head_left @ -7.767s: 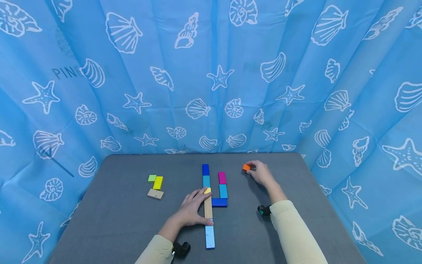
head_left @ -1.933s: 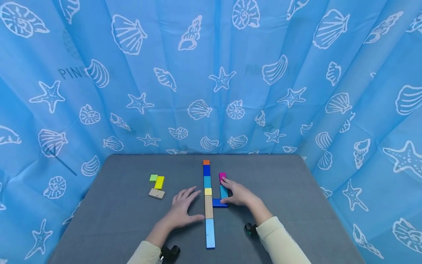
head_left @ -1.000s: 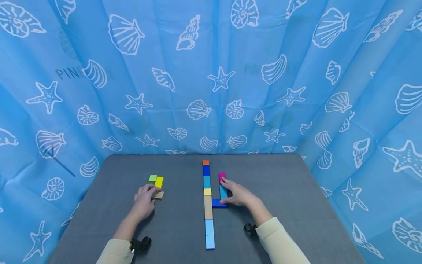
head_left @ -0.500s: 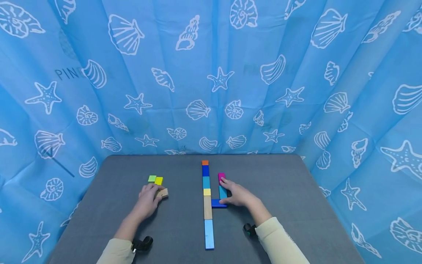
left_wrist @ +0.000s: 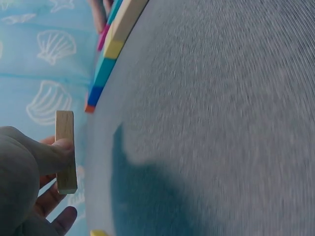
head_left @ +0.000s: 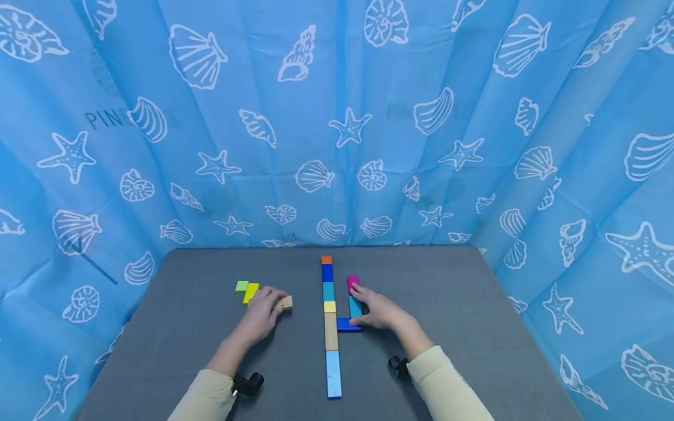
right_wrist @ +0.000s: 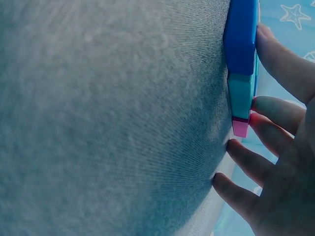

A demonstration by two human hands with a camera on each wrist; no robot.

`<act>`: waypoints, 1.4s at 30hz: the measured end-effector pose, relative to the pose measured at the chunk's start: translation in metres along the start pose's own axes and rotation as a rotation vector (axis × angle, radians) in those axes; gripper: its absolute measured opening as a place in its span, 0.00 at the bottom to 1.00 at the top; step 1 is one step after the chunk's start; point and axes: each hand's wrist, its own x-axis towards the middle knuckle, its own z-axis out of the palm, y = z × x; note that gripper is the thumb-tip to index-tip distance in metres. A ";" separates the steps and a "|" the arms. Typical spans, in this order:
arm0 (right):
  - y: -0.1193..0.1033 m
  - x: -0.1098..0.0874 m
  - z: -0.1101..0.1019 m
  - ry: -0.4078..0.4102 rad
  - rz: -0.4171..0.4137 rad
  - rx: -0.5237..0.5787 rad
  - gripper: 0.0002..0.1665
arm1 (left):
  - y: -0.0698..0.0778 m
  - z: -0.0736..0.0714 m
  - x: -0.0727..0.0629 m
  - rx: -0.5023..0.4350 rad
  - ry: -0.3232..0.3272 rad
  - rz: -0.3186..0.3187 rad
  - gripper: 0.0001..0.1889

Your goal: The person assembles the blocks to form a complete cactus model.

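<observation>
My left hand (head_left: 257, 317) pinches a plain wooden block (left_wrist: 66, 152) between thumb and fingers, held just above the table left of a column of blocks. From far to near, that column has an orange block (head_left: 327, 260), a dark blue one (head_left: 327, 273), a teal one (head_left: 329, 291), a yellow one (head_left: 329, 307), a long wooden one (head_left: 330, 331) and a light blue one (head_left: 334, 375). My right hand (head_left: 386, 311) rests with spread fingers on a hook-shaped side row: a magenta block (head_left: 352, 282), a teal block (head_left: 354, 307) and a dark blue block (head_left: 344, 325) meeting the column.
A lime green block (head_left: 241, 286) and a yellow block (head_left: 250, 293) lie at the left, behind the left hand. The grey table (head_left: 453, 280) ends at a blue curtain (head_left: 274, 146) with white shell prints.
The orange block went from the right hand to the column's far end. My right hand moved onto the side row. My left hand picked up the wooden block at the left and carried it right.
</observation>
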 end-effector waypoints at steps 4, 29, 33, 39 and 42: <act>-0.001 0.001 0.001 -0.005 -0.002 0.002 0.50 | 0.005 0.008 0.004 -0.023 0.001 -0.001 0.17; 0.001 0.003 0.001 -0.007 0.004 -0.003 0.51 | 0.035 0.051 0.043 -0.037 -0.060 -0.086 0.16; 0.001 0.004 0.001 -0.006 0.006 0.000 0.51 | 0.038 0.053 0.045 -0.054 -0.052 -0.087 0.16; 0.000 0.003 0.001 -0.008 0.011 0.001 0.51 | 0.042 0.055 0.048 -0.063 -0.043 -0.082 0.16; 0.000 0.003 0.000 -0.009 0.008 -0.001 0.51 | 0.042 0.055 0.048 -0.066 -0.045 -0.076 0.16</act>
